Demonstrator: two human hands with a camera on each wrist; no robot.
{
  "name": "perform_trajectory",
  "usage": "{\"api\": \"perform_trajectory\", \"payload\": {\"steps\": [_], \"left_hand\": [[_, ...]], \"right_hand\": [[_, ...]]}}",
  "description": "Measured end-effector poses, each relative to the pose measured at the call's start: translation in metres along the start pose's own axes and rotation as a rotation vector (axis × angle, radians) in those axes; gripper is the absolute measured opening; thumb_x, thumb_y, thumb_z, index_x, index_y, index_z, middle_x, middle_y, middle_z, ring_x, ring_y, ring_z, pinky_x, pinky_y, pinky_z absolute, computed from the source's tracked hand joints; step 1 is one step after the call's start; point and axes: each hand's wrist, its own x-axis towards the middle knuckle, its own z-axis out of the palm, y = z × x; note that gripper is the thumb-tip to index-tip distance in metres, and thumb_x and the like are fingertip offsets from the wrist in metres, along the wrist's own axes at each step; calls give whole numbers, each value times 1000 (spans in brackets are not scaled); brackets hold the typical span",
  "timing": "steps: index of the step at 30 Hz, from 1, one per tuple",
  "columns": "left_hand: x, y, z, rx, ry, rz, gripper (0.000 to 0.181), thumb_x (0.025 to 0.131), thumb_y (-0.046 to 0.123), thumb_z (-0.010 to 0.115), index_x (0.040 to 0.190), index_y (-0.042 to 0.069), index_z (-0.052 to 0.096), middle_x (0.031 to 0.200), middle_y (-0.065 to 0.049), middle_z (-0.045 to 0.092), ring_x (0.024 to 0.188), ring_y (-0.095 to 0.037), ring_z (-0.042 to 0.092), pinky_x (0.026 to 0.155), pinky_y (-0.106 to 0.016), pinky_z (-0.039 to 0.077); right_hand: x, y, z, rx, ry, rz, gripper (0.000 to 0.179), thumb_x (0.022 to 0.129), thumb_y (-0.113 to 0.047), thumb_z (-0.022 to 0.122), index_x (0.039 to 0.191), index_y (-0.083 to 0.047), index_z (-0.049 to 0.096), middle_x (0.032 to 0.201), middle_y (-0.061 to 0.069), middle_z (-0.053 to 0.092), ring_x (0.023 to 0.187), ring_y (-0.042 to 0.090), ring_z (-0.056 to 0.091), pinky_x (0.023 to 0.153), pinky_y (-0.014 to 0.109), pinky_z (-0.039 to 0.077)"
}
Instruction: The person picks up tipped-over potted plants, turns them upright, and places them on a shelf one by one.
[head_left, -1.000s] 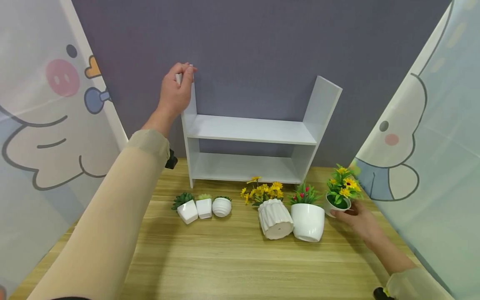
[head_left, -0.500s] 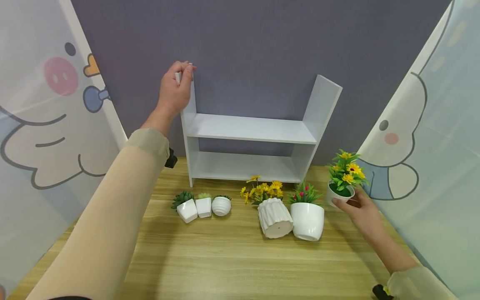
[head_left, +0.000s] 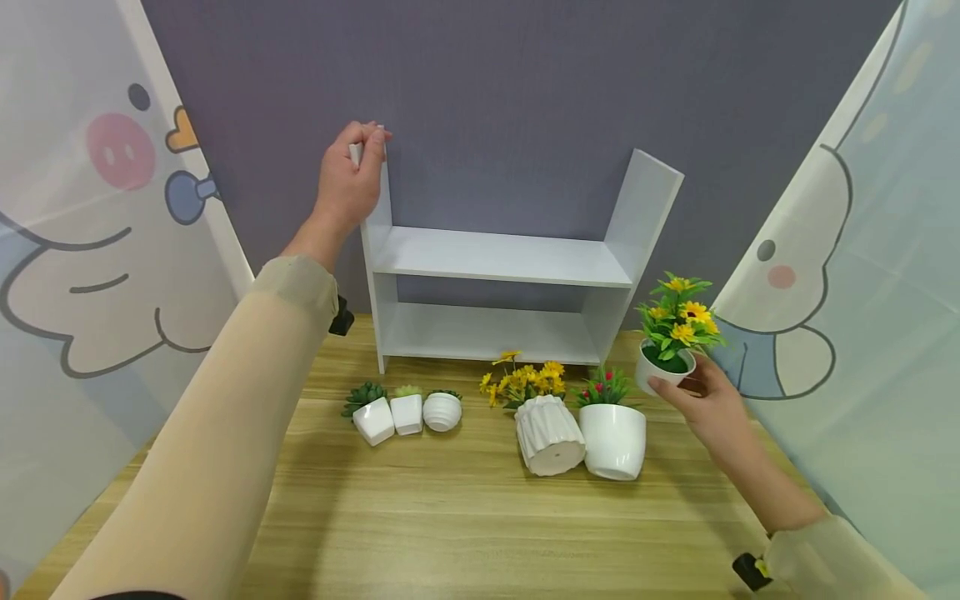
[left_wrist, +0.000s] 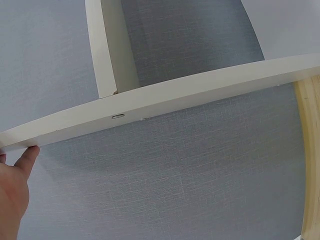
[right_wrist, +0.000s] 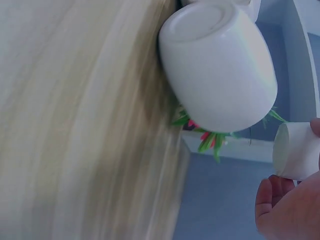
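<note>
My left hand (head_left: 351,179) grips the top of the left side panel (head_left: 378,200) of a white two-tier shelf (head_left: 502,258). In the left wrist view its fingers (left_wrist: 27,159) wrap the panel's edge. My right hand (head_left: 712,408) holds a small white pot of yellow artificial flowers (head_left: 678,329), raised above the table at the shelf's right. The right wrist view shows the pot's underside (right_wrist: 295,150) with fingers around it. Nearest to that hand, a big white pot with pink flowers (head_left: 613,442) lies tipped on the table, beside a ribbed white pot with yellow flowers (head_left: 551,437).
Three small white succulent pots, among them a round ribbed one (head_left: 442,412), lie in a row on the wooden table (head_left: 450,533) front left of the shelf. A grey wall (head_left: 510,100) stands behind. Cartoon-printed curtains (head_left: 877,275) border both sides.
My right hand has lifted the small yellow-flowered pot off the table, then moved it slightly left toward the shelf. My left hand keeps its hold on the panel.
</note>
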Motion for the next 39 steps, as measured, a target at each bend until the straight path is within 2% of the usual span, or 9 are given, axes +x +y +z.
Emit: {"api": "perform_trajectory", "payload": {"steps": [5,9,13,18,25,28,33,35,39], "left_hand": [[1,-1,1,2,2,14,29,116,35,50,90,24,54,145,-11,68,157,-5,47,127,-25,39],[1,-1,2,-3,6,22,28,116,34,51,91,23,55,143,-12,68,156,-4,48,125,-25,41],[1,-1,3,-4,7,17,27,116,35,51,93,22,57,141,-12,68,156,-4,48,124,-24,42],[1,0,4,-13,10,19,27,116,35,51,93,22,57,140,-12,68,155,-4,48,122,-24,43],[0,0,8,0,6,12,28,116,36,50,95,19,58,143,-11,68,155,-2,47,124,-24,42],[0,1,8,10,1,11,30,116,36,50,98,13,59,145,-11,67,156,-3,47,125,-24,41],[0,2,8,10,4,18,30,117,35,49,97,14,58,144,-12,67,157,-5,47,127,-23,39],[0,2,9,13,3,15,28,117,35,49,95,19,56,144,-12,68,157,-5,47,127,-23,39],[0,3,9,17,-2,7,28,117,36,49,97,18,56,145,-11,67,157,-4,46,127,-24,39]], "right_hand": [[1,-12,5,16,8,-50,78,103,-39,79,163,-5,42,137,3,63,103,-9,59,81,15,54],[2,-23,10,29,-20,-92,76,104,-38,78,162,-4,43,139,11,64,105,-6,61,84,13,55],[1,-39,17,37,-73,-79,80,105,-43,76,165,-5,39,144,19,62,114,7,63,86,14,55],[2,-56,28,51,-117,-95,79,104,-43,76,164,-6,41,144,20,62,122,26,64,86,17,56],[3,-71,43,68,-144,-138,76,103,-37,78,163,-5,44,144,18,63,121,26,64,87,18,56],[4,-76,48,78,-153,-162,75,103,-35,78,163,-6,44,145,18,63,121,25,63,88,18,56],[7,-86,58,110,-182,-191,71,103,-30,78,161,-7,46,139,19,64,110,23,65,82,25,60],[7,-91,62,117,-188,-196,69,103,-30,79,160,-7,47,137,20,64,108,23,65,80,26,61],[10,-100,73,139,-201,-204,68,102,-29,79,158,-7,48,134,19,65,106,24,65,79,23,60]]}}
